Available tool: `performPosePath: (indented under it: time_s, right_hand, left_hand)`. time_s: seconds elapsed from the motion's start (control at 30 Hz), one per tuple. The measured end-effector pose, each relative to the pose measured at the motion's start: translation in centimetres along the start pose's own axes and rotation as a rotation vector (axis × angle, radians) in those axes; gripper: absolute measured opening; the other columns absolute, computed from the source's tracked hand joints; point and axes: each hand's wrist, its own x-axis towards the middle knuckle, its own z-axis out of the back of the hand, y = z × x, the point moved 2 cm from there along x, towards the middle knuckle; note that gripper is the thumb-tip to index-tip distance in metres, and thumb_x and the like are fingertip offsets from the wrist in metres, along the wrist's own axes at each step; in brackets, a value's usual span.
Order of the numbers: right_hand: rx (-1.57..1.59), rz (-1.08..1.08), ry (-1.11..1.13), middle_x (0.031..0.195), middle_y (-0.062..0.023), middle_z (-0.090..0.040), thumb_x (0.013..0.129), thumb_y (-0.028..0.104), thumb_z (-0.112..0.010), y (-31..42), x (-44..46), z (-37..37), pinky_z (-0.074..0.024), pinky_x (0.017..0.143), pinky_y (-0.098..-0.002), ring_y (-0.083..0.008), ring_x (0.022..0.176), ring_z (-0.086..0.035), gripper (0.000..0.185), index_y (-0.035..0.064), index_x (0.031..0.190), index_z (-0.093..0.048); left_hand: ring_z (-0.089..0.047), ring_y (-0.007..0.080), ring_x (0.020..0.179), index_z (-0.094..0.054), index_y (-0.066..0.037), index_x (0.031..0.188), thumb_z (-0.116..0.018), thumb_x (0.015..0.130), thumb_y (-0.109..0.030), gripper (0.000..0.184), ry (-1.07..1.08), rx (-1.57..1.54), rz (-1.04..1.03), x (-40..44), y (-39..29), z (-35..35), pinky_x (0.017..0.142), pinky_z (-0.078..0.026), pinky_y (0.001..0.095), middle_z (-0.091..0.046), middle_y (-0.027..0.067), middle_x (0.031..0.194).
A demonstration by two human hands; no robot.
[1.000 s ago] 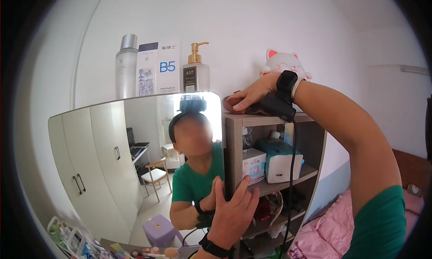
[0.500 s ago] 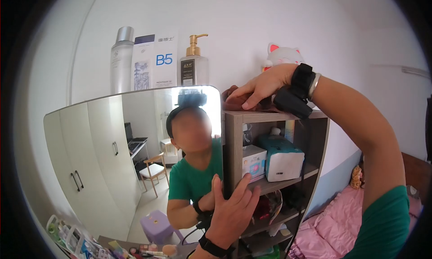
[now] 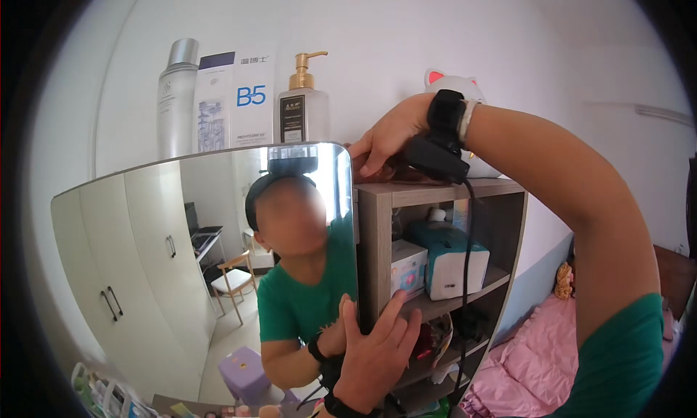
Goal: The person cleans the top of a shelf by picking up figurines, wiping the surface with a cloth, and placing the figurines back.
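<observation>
My right hand (image 3: 388, 138) reaches across the top of the wooden shelf unit, behind the mirror's right edge. Its fingers are bent down around a reddish-brown object (image 3: 399, 173), whose kind I cannot make out; the fingertips are partly hidden. My left hand (image 3: 377, 349) is raised at the right edge of the mirror (image 3: 145, 273), fingers spread. One fingertip touches the glass edge, while the others lie in front of the shelf opening, near a small white box (image 3: 408, 265). Both wrists wear black bands, and a black cable (image 3: 466, 258) hangs from the right one.
A tall bottle (image 3: 176, 106), a B5 carton (image 3: 250, 102) and a gold-topped pump bottle (image 3: 303, 113) stand behind the mirror. A white cat figure (image 3: 465, 88) sits on the shelf unit (image 3: 435, 193). Inside is a teal-and-white pack (image 3: 456, 269). Pink bedding (image 3: 530, 356) lies at right.
My right hand has moved left along the shelf top, closer behind the mirror's edge. My left hand stays by the mirror. The view has shifted slightly to the right.
</observation>
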Motion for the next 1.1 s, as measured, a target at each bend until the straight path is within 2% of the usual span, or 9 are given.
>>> performPosePath:
  time_s: [0.13, 0.43, 0.53, 0.63, 0.7, 0.77, 0.87, 0.97, 1.1]
  right_hand:
    - [0.117, -0.116, -0.008, 0.098, 0.0015, -0.049, 0.095, 0.027, -0.053, -1.3, 1.2, 0.0, -0.0437, 0.081, -0.0275, -0.0110, 0.088, -0.048, 0.052, 0.0097, 0.140, -0.036]
    - [0.083, -0.073, 0.034, 0.103, 0.0004, -0.049, 0.094, 0.040, -0.054, -4.0, 2.9, 0.8, -0.0438, 0.082, -0.0252, -0.0096, 0.095, -0.047, 0.057, 0.0064, 0.136, -0.035]
    - [0.164, -0.094, -0.051, 0.103, 0.0000, -0.049, 0.094, 0.041, -0.055, -4.8, 2.8, 0.6, -0.0432, 0.082, -0.0255, -0.0096, 0.096, -0.046, 0.055, 0.0056, 0.132, -0.038]
    - [0.124, -0.010, 0.000, 0.103, -0.0002, -0.049, 0.093, 0.040, -0.056, -4.0, 2.0, 0.4, -0.0432, 0.082, -0.0262, -0.0096, 0.095, -0.047, 0.052, 0.0061, 0.130, -0.041]
    - [0.109, -0.046, -0.020, 0.101, -0.0008, -0.050, 0.094, 0.037, -0.056, -3.5, 1.3, 0.3, -0.0431, 0.082, -0.0263, -0.0097, 0.096, -0.047, 0.047, 0.0063, 0.127, -0.046]
    - [0.121, -0.050, -0.027, 0.101, -0.0014, -0.051, 0.094, 0.034, -0.056, -3.2, 0.4, 0.1, -0.0428, 0.083, -0.0260, -0.0099, 0.096, -0.047, 0.044, 0.0064, 0.126, -0.049]
    - [0.174, -0.003, -0.058, 0.100, -0.0022, -0.054, 0.093, 0.030, -0.057, -2.1, -1.6, -1.1, -0.0424, 0.083, -0.0252, -0.0108, 0.094, -0.048, 0.045, 0.0067, 0.131, -0.049]
    - [0.169, 0.047, -0.147, 0.101, -0.0021, -0.055, 0.092, 0.025, -0.058, -0.2, -4.6, -2.4, -0.0424, 0.081, -0.0247, -0.0113, 0.090, -0.049, 0.050, 0.0070, 0.137, -0.044]
    - [0.125, 0.096, -0.228, 0.100, -0.0023, -0.055, 0.091, 0.021, -0.059, 0.9, -7.5, -3.7, -0.0432, 0.079, -0.0243, -0.0114, 0.087, -0.050, 0.055, 0.0066, 0.141, -0.039]
  left_hand:
    - [-0.038, 0.0167, 0.130, -0.061, -0.006, 0.108, -0.052, 0.079, -0.015, 0.032, -0.016, 0.000, -0.015, -0.2, 0.1, -0.3, 0.092, -0.027, 0.0684, -0.049, 0.0048, 0.092]
    - [-0.038, 0.0152, 0.130, -0.061, -0.008, 0.107, -0.052, 0.080, -0.016, 0.029, -0.072, -0.015, -0.045, -0.8, 0.6, -0.8, 0.095, -0.024, 0.0669, -0.048, 0.0034, 0.093]
    - [-0.038, 0.0152, 0.130, -0.061, -0.008, 0.107, -0.052, 0.080, -0.016, 0.030, -0.086, 0.002, -0.055, -0.8, 0.7, -0.8, 0.095, -0.023, 0.0666, -0.048, 0.0036, 0.092]
    - [-0.048, 0.0226, 0.119, -0.056, -0.006, 0.118, -0.053, 0.088, -0.017, 0.032, 0.022, 0.022, -0.043, -0.6, 0.4, 0.4, 0.093, -0.038, 0.0480, -0.052, 0.0109, 0.111]
    - [-0.050, 0.0233, 0.116, -0.057, -0.007, 0.117, -0.055, 0.087, -0.016, 0.032, 0.031, -0.008, -0.016, -0.5, 0.2, 0.5, 0.094, -0.037, 0.0506, -0.053, 0.0112, 0.108]
    - [-0.046, 0.0175, 0.121, -0.065, -0.009, 0.103, -0.057, 0.075, -0.012, 0.028, -0.062, -0.088, 0.023, -0.2, 0.1, -0.7, 0.097, -0.020, 0.0744, -0.050, 0.0045, 0.084]
    - [-0.046, 0.0176, 0.121, -0.065, -0.010, 0.101, -0.058, 0.075, -0.013, 0.026, -0.077, -0.063, 0.027, -0.3, 0.1, -1.1, 0.098, -0.019, 0.0743, -0.051, 0.0041, 0.085]
    - [-0.042, 0.0173, 0.126, -0.062, -0.009, 0.105, -0.052, 0.077, -0.016, 0.030, -0.087, 0.006, 0.004, -0.4, 0.0, -1.2, 0.092, -0.025, 0.0698, -0.049, 0.0044, 0.090]
    - [-0.044, 0.0184, 0.124, -0.062, -0.008, 0.104, -0.053, 0.076, -0.014, 0.029, -0.100, 0.014, 0.024, -0.2, -0.3, -1.2, 0.095, -0.022, 0.0730, -0.049, 0.0046, 0.089]
